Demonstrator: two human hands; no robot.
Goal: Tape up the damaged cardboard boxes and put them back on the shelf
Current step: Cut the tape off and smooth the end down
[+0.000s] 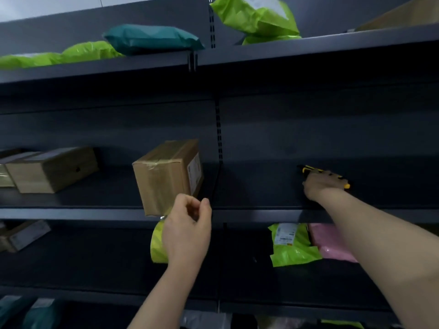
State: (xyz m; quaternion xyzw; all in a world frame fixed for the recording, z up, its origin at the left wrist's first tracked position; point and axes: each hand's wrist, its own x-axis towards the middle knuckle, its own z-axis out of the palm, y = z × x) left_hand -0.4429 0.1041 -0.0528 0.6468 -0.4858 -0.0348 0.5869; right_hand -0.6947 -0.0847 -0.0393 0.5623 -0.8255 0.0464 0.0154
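Dark grey metal shelf (pixel 261 213), several tiers. Middle tier: taped cardboard box (pixel 166 176) on end at front edge, second box (pixel 52 170) left, yellow-and-black tool (pixel 308 169) right. Upper tier: teal mailer (pixel 152 39), lime mailers (pixel 259 17). Lower tier: lime bag (pixel 294 248) beside pink bag (pixel 330 243).

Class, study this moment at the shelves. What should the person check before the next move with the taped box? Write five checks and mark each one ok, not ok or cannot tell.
1. Tape on the cardboard box: clear tape shows across its seam. Ok.
2. Box seated on the middle shelf: it is tilted, with its lower corner over the front edge. Not ok.
3. Left hand: its fingers are curled just below the box and do not hold it. Whether it pinches any tape: cannot tell.
4. Right hand: it rests on the yellow-and-black tool. Whether its grip is firm: cannot tell.
5. Room on the shelf: there is bare shelf between this box and the second box. Ok.
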